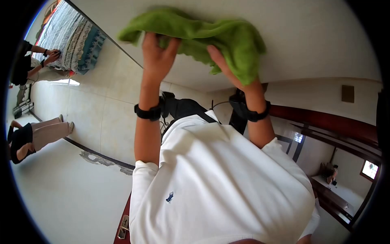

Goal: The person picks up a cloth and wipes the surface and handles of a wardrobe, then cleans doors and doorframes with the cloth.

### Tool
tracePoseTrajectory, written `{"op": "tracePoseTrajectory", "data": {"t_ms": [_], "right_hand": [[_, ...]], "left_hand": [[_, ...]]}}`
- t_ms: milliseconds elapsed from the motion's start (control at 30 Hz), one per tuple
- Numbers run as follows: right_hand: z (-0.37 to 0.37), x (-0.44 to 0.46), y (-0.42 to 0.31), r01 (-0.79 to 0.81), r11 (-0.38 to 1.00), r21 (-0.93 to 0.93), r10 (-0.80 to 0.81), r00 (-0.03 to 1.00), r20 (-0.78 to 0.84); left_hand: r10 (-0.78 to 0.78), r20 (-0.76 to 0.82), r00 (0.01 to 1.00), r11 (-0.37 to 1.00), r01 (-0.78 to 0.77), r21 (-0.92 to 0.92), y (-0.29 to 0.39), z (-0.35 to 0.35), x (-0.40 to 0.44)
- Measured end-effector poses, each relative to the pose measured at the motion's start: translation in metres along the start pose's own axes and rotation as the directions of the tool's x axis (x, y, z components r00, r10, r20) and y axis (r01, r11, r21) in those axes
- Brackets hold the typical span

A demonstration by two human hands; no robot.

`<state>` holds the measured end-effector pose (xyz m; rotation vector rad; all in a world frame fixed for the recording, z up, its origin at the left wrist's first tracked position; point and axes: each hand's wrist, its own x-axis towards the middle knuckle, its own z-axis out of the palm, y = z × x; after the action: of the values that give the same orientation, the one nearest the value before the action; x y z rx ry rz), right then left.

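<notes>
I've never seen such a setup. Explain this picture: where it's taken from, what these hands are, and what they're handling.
No machine here: each grip is a person's bare hand, the left hand and the right hand, with a black strapped band on each wrist. The one picture comes from a camera worn on that person's head, looking down over their white short-sleeved shirt; the view looks curved. Both hands handle a crumpled, soft green cloth, seen against a plain pale surface. The cloth's folds hide some fingers, so how tightly they close is unclear. At the far left is another person in a black top and pale trousers.
</notes>
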<state>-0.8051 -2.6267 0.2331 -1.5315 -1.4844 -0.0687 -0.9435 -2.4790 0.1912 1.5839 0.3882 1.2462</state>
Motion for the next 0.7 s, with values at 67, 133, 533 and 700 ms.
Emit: {"op": "tracePoseTrajectory", "data": {"t_ms": [67,133,533,700], "right_hand": [[0.016,0.004,0.006,-0.010,1.000,-0.014,0.010,1.000,0.009],[0.034,-0.001,0.013,-0.093,0.996,-0.003,0.093,0.994,0.065],[0.015,-0.001,-0.011,0.098,0.942,-0.319,-0.102,0.995,0.005],[-0.001,0.017,-0.013,0.116,0.430,-0.895,-0.282,0.959,-0.011]], "left_hand": [[0.065,-0.021,0.998,0.978,-0.060,0.201,-0.009,-0.006,0.011],[0.045,-0.025,0.999,0.950,-0.035,0.310,-0.033,-0.016,0.003],[0.335,0.106,0.936,0.559,-0.288,0.777,-0.021,-0.034,0.011],[-0.101,0.231,0.968,0.807,-0.057,0.588,0.030,-0.001,0.035]]}}
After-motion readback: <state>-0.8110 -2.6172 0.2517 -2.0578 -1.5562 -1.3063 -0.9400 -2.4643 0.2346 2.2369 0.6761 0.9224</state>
